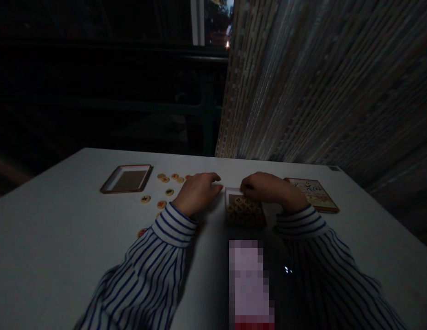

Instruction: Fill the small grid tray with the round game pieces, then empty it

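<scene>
Right hand (268,188) over table (79,229), curtain (302,82) beyond

Our sleeves (144,270) are white with blue stripes; we see a white table (62,256) and, at eight o'clock in our view, tan pieces (161,204) marked red or black.

Discs (141,233) partly behind left sleeve (144,272)

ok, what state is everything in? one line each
Left hand: thumb and fingers apart, near loose pieces
Right hand: fingers curled at the box, grip hidden
Box: open, pieces inside
Loose pieces: scattered on the table, some character side up
Left tray: open side up
Illustrated cover: flat, picture side up
Curtain: hanging
Pixelated item: can't tell
</scene>
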### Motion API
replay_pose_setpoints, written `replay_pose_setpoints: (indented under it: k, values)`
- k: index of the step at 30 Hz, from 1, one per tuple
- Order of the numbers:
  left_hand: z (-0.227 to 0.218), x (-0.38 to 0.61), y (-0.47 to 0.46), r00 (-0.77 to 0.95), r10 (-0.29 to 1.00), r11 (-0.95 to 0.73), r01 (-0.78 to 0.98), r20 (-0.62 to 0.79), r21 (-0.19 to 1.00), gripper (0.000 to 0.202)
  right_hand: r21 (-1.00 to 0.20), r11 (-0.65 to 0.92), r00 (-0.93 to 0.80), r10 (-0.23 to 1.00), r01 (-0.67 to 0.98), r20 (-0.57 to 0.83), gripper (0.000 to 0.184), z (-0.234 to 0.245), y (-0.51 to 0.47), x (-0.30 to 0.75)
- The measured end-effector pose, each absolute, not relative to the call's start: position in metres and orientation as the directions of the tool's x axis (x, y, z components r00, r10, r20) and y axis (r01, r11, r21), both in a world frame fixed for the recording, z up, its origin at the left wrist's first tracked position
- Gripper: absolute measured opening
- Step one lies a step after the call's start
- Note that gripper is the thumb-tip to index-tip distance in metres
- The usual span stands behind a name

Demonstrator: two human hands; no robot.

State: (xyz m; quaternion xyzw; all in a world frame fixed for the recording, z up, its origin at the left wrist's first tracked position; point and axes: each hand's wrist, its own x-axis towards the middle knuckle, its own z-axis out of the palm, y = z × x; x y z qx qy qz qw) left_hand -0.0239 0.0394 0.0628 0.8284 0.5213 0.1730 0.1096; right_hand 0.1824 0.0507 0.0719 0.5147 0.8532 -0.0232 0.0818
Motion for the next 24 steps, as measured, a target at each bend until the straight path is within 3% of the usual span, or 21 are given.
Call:
replay_pose_setpoints:
  k: [16, 24]
  values:
    - [0.064, -0.026, 0.039, 0.385, 0.909, -0.416, 0.838, 0.159, 0.352, 0.034, 0.103, 0.434, -0.418, 0.897, 0.895, -0.145, 0.031, 0.078, 0.045, 0.180]
    - [0.071, -0.027, 0.039, 0.307, 0.881, -0.445, 0.798, 0.360, 0.408, 0.029, 0.094, 0.432, -0.435, 0.901, 0.897, 0.004, 0.030, 0.086, 0.042, 0.176]
